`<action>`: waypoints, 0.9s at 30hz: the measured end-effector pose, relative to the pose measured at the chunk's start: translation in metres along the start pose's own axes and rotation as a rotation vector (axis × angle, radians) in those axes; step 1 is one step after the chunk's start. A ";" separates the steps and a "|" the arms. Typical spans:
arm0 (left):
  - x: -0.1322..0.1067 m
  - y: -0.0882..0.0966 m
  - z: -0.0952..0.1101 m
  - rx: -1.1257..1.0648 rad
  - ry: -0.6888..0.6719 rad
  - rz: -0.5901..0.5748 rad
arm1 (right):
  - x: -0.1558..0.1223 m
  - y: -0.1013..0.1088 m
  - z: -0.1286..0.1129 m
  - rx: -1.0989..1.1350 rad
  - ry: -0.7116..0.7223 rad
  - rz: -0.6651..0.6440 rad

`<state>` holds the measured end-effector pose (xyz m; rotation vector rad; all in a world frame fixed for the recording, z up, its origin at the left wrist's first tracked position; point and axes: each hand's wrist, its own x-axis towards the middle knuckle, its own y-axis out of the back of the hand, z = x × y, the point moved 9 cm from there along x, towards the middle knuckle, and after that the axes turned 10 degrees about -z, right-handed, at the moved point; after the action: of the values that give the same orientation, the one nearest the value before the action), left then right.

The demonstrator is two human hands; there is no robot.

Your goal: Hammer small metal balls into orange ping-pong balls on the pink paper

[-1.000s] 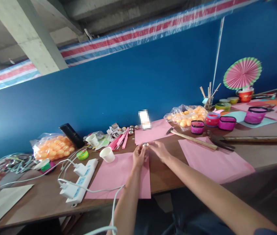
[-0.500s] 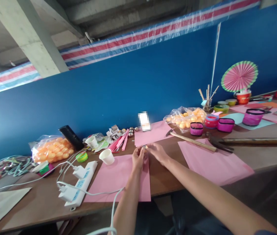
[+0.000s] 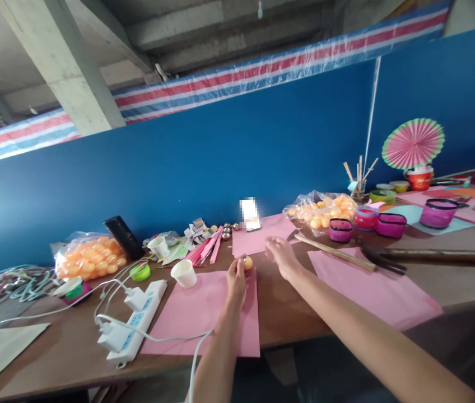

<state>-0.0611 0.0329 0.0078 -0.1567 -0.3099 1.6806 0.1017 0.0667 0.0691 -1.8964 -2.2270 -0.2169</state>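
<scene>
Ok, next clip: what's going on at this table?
A person is working with bare hands. Their left hand holds a small orange ball in its fingertips, by the far edge of a pink sheet. A small shiny thing shows against the ball, too small to identify. The right hand is apart from the ball, to its right; whether it holds anything is unclear. A white cup stands left of the hands, and a hammer lies to their right.
</scene>
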 end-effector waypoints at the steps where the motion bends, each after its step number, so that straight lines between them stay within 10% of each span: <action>1: 0.000 0.001 0.000 0.009 0.000 0.011 | 0.002 0.002 0.000 -0.016 -0.004 -0.005; 15: 0.004 -0.001 0.005 -0.032 -0.087 -0.029 | 0.029 0.029 0.012 -0.777 0.048 -0.194; 27: 0.001 0.000 0.005 -0.022 -0.047 -0.033 | 0.013 0.006 0.016 -1.153 0.119 -0.446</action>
<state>-0.0624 0.0338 0.0130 -0.1281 -0.3642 1.6503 0.1051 0.0838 0.0565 -1.5534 -2.6183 -1.9551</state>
